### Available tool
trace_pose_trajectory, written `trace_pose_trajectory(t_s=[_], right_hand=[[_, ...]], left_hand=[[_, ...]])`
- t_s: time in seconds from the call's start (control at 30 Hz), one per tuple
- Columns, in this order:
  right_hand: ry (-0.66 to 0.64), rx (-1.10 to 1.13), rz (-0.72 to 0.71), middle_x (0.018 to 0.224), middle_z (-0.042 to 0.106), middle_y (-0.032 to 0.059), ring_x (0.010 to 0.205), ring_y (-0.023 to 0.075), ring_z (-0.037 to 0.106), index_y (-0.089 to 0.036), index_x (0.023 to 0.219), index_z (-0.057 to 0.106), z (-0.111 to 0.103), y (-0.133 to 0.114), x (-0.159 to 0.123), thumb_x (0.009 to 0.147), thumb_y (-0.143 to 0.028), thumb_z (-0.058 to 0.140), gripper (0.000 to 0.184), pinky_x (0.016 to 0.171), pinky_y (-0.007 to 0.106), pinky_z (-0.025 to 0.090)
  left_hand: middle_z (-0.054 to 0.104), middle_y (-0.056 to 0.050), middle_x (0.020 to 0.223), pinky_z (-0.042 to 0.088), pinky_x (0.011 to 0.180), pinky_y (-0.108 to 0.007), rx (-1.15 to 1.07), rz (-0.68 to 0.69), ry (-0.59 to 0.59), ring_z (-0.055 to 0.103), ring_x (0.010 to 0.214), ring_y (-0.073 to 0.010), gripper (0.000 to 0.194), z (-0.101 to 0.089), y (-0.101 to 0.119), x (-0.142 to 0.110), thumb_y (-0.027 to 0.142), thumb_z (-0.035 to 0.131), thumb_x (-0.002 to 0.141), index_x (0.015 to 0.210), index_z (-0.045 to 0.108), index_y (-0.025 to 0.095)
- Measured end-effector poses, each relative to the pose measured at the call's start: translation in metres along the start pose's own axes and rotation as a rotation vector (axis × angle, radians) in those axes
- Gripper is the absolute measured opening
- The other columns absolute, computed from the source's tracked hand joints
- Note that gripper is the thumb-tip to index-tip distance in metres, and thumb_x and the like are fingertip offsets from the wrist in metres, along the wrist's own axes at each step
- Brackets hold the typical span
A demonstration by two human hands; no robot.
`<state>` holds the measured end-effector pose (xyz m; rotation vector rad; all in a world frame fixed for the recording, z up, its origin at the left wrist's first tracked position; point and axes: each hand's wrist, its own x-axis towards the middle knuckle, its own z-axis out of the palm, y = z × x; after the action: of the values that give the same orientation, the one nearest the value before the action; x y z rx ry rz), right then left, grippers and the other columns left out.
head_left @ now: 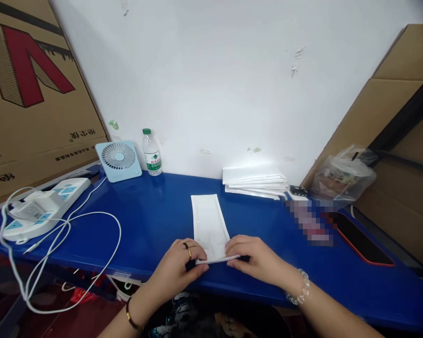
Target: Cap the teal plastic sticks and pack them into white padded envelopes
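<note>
A long white paper sleeve or envelope (208,220) lies on the blue table (162,206), its near end at the table's front edge. My left hand (183,263) pinches the near left corner between thumb and fingers. At the near right corner, my right hand (252,258) has its thumb below and fingers on top. The near end is lifted slightly and looks folded or thick along its edge. Whether anything lies inside it cannot be seen. A stack of similar white pieces (254,180) rests against the wall behind, to the right.
At the left are a power strip (70,188) with white cables (118,234), a light blue fan (119,162) and a water bottle (152,155). A phone (363,239) and a bagged cup (345,178) lie at the right. Cardboard (398,94) stands along the right side.
</note>
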<state>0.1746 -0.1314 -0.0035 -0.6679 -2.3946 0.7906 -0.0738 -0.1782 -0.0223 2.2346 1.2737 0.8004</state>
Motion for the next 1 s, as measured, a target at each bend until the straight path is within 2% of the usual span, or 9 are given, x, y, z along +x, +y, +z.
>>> trace_pose_trajectory(t_s=[0.17, 0.23, 0.33, 0.5, 0.7, 0.8, 0.87, 0.93, 1.0], right_hand=[[0.110, -0.081, 0.177, 0.086, 0.064, 0.0030, 0.073, 0.0146, 0.059, -0.021, 0.088, 0.064, 0.014, 0.006, -0.004, 0.084, -0.023, 0.059, 0.007, 0.068, 0.027, 0.050], [0.149, -0.168, 0.158, 0.092, 0.061, 0.0043, 0.076, 0.0147, 0.058, -0.021, 0.089, 0.063, 0.016, 0.006, -0.003, 0.085, -0.021, 0.057, 0.007, 0.067, 0.027, 0.049], [0.106, -0.368, 0.030, 0.090, 0.060, 0.0056, 0.086, 0.0178, 0.055, -0.021, 0.085, 0.064, 0.018, 0.003, -0.003, 0.089, -0.020, 0.051, 0.014, 0.074, 0.031, 0.046], [0.002, -0.676, -0.034, 0.079, 0.059, 0.0048, 0.079, 0.0193, 0.052, -0.020, 0.089, 0.063, 0.025, -0.005, 0.002, 0.087, -0.028, 0.056, 0.011, 0.069, 0.032, 0.041], [-0.005, -0.878, -0.049, 0.078, 0.059, 0.0069, 0.076, 0.0214, 0.053, -0.017, 0.082, 0.060, 0.052, -0.008, 0.014, 0.084, -0.025, 0.057, 0.008, 0.064, 0.034, 0.039], [-0.053, -0.906, -0.098, 0.079, 0.060, 0.0070, 0.072, 0.0201, 0.053, -0.016, 0.085, 0.060, 0.053, -0.011, 0.022, 0.082, -0.011, 0.054, 0.008, 0.060, 0.032, 0.038], [-0.058, -0.861, -0.135, 0.078, 0.061, 0.0066, 0.068, 0.0186, 0.053, -0.016, 0.088, 0.060, 0.038, -0.016, 0.033, 0.082, -0.005, 0.050, 0.015, 0.057, 0.030, 0.038], [0.044, -0.747, -0.135, 0.080, 0.061, 0.0069, 0.067, 0.0175, 0.053, -0.016, 0.094, 0.060, 0.010, -0.023, 0.052, 0.086, -0.007, 0.046, 0.019, 0.057, 0.028, 0.037], [0.230, -0.551, -0.109, 0.080, 0.060, 0.0063, 0.068, 0.0161, 0.052, -0.018, 0.095, 0.061, -0.024, -0.029, 0.079, 0.090, -0.016, 0.044, 0.018, 0.060, 0.027, 0.039]], left_hand=[[0.063, -0.005, 0.099, 0.045, 0.082, -0.035, 0.119, -0.164, 0.100, 0.057, 0.093, -0.0201, 0.025, 0.019, 0.005, -0.002, 0.025, 0.050, 0.086, 0.109, 0.058, 0.026], [0.061, -0.005, 0.103, 0.046, 0.081, -0.035, 0.168, -0.187, 0.130, 0.057, 0.092, -0.0203, 0.026, 0.022, 0.006, 0.000, 0.024, 0.048, 0.085, 0.109, 0.059, 0.027], [0.060, -0.005, 0.100, 0.046, 0.080, -0.034, 0.223, -0.158, 0.133, 0.056, 0.091, -0.0197, 0.018, 0.022, 0.007, 0.001, 0.024, 0.049, 0.085, 0.091, 0.065, 0.025], [0.064, -0.004, 0.092, 0.048, 0.076, -0.032, 0.279, -0.084, 0.104, 0.057, 0.090, -0.0204, 0.019, 0.019, 0.005, -0.001, 0.035, 0.063, 0.078, 0.095, 0.067, 0.026], [0.066, -0.002, 0.077, 0.048, 0.065, -0.026, 0.490, 0.008, 0.106, 0.060, 0.080, -0.0178, 0.017, 0.021, 0.002, 0.003, 0.032, 0.051, 0.087, 0.088, 0.067, 0.026], [0.066, -0.002, 0.078, 0.050, 0.067, -0.027, 0.477, 0.022, 0.238, 0.060, 0.079, -0.0170, 0.017, 0.024, -0.002, 0.000, 0.026, 0.048, 0.088, 0.090, 0.064, 0.026], [0.064, -0.005, 0.093, 0.052, 0.077, -0.031, 0.421, 0.043, 0.445, 0.060, 0.088, -0.0185, 0.022, 0.025, -0.006, -0.006, 0.022, 0.049, 0.086, 0.104, 0.060, 0.026], [0.058, -0.009, 0.107, 0.050, 0.085, -0.037, 0.365, 0.064, 0.665, 0.057, 0.099, -0.0213, 0.036, 0.026, -0.010, -0.014, 0.020, 0.051, 0.084, 0.119, 0.051, 0.025], [0.054, -0.010, 0.109, 0.050, 0.085, -0.039, 0.329, 0.091, 0.751, 0.055, 0.100, -0.0224, 0.041, 0.026, -0.014, -0.021, 0.017, 0.053, 0.081, 0.121, 0.048, 0.025]])
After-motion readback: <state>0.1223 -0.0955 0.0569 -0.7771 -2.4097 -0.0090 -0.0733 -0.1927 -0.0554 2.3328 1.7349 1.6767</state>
